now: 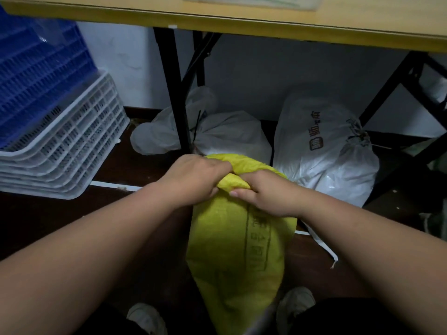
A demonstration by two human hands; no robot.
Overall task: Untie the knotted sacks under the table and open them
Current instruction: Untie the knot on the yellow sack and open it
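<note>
White plastic crates point(63, 151): stacked on the floor at my far left, a blue crate point(36, 68) leaning on top; their corner reaches toward my left forearm, so a wide swing of that elbow could knock the stack.
Left hand point(196, 180): my fingers point(217, 165) are curled tight on the bunched yellow neck, pulling left; if I tug too hard the weave may tighten the knot instead of loosening it, I think.
Yellow sack point(239, 238): it stands on the floor between my feet, in front of the table, its gathered top twisted between both hands; I cannot tell whether the knot is already slack. It leans toward me and could tip and spill once open.
Right hand point(263, 192): fingers clamped on the other side of the twist, thumb pressed along the fold; a slip here would let the neck spring back.
Table leg point(174, 93): black, just behind my left hand; little room to push forward.
Left white sack point(217, 134): under the tabletop point(242, 20), tied with a dark tie, touching the leg.
Right white sack point(324, 151): printed, tied at its side, just beside my right hand; crowding there is likely.
Open room: mostly toward me and upward; the tabletop edge overhangs, so I could bump my head if I lean in.
</note>
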